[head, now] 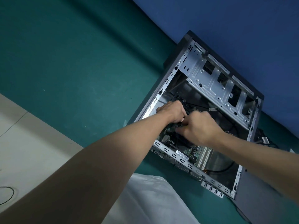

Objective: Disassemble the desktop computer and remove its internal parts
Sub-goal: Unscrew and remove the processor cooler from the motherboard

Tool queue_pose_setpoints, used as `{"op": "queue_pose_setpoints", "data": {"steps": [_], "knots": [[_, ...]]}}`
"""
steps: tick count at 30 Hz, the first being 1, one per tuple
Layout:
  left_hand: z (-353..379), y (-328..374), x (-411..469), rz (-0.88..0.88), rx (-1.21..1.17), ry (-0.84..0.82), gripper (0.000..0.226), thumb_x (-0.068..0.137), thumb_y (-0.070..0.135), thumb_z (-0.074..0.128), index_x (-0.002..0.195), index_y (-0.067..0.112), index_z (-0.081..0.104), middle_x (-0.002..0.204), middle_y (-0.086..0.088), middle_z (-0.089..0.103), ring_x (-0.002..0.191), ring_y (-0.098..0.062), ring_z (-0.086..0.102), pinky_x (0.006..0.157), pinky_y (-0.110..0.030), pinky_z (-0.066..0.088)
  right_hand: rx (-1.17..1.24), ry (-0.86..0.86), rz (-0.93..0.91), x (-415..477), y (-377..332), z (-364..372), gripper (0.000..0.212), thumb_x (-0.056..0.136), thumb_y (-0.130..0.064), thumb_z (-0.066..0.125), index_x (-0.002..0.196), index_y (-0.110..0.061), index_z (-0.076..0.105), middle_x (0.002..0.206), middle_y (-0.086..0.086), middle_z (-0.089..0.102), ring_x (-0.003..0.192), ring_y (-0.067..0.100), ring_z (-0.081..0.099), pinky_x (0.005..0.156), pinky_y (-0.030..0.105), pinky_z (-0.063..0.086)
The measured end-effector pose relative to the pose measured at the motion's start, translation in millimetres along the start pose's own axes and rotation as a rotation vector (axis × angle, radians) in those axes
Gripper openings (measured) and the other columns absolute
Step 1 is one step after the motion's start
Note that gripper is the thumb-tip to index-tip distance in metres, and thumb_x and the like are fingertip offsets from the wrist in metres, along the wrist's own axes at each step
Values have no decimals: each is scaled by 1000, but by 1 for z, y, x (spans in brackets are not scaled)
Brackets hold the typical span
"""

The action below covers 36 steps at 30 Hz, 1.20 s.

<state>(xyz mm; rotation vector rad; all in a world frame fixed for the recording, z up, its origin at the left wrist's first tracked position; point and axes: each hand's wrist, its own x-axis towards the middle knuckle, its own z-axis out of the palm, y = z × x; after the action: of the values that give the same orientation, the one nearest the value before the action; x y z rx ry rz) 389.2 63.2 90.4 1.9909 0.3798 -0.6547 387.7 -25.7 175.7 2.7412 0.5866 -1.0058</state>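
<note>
A green table top (72, 70) carries the computer case (179, 160), which lies on its side with the open face up, its far end against a blue backdrop (226, 21). A grey panel (258, 199) lies just beside the case at its near right corner, and a white sheet (153, 199) lies on the near side of it. Inside the case, a bare metal drive cage (210, 81) fills the far end, and the green motherboard (196, 150) with white slots (204, 156) lies on the bottom towards the near end, a black cable (223, 168) looping next to it.

Both arms reach into the middle of the case. The right hand (199, 126) has its fingers curled and pinches a dark part (175, 126) above the board (what the part is cannot be made out). The left hand (171, 112) is touching the right, its fingers bent down out of sight, so its grip cannot be told.
</note>
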Motion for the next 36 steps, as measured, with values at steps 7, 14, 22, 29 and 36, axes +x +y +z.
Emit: {"op": "queue_pose_setpoints", "data": {"steps": [7, 14, 22, 29, 36], "knots": [[6, -2, 6, -17, -34, 12, 23, 90, 19, 69, 108, 33, 73, 128, 7, 63, 113, -20, 58, 97, -38, 47, 557, -376, 499, 8, 6, 1, 23, 101, -16, 41, 90, -2, 55, 50, 4, 56, 33, 10, 32, 36, 17, 26], [1, -1, 3, 4, 8, 12, 33, 93, 9, 58, 109, 34, 73, 129, 5, 63, 110, -22, 59, 93, -39, 50, -994, -75, -497, -14, -12, -3, 25, 100, -19, 33, 97, -16, 58, 63, 0, 41, 55, 19, 43, 54, 33, 39], [5, -3, 10, -27, -52, -43, 18, 88, 15, 66, 96, 26, 77, 114, 0, 69, 109, -24, 61, 99, -41, 47, 241, -61, 131, -1, 0, -3, 23, 89, -24, 58, 80, -4, 62, 62, 5, 62, 47, 14, 52, 41, 19, 35], [9, -3, 14, -40, -2, -21, 25, 84, 40, 73, 106, 28, 74, 120, 3, 68, 112, -22, 60, 98, -40, 46, 499, -237, 351, 4, 17, 0, 25, 96, -17, 50, 77, -3, 58, 54, 4, 47, 39, 12, 33, 36, 16, 23], [3, 6, 10, 14, 122, 32, 24, 87, 10, 57, 98, 20, 75, 105, -4, 70, 97, -27, 63, 79, -34, 44, -778, -3, -577, -7, 11, -16, 28, 92, -15, 37, 65, -16, 33, 65, 3, 47, 58, 24, 49, 51, 32, 37]]}}
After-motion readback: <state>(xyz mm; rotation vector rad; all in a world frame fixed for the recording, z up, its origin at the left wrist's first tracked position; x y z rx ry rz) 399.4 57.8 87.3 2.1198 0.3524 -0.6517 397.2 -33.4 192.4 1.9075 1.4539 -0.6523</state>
